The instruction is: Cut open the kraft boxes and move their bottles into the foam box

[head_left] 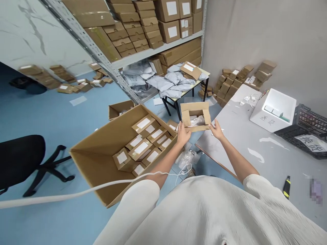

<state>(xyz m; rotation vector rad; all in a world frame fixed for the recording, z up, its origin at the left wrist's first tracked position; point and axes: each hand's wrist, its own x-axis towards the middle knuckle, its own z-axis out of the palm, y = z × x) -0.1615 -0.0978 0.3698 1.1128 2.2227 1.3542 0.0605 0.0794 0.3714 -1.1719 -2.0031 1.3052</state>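
An opened small cardboard box [196, 128] is held up between my two hands, its flaps spread and some whitish clear wrapping [197, 121] inside. My left hand [183, 134] grips its near left corner. At the near right corner, my right hand [217, 129] holds the edge with thumb and fingers. Below and to the left stands a large open carton [94, 170], with several small taped boxes [140, 147] bearing white labels in it. The held box is beyond the left edge of the grey table.
A grey table [235, 119] on the right bears a white foam box [273, 110], a black crate [304, 132] and a cutter [286, 187]. A white cable [109, 184] crosses the large carton. Behind are a small table with grey parcels [176, 80], loaded shelves [153, 51] and a chair [22, 160].
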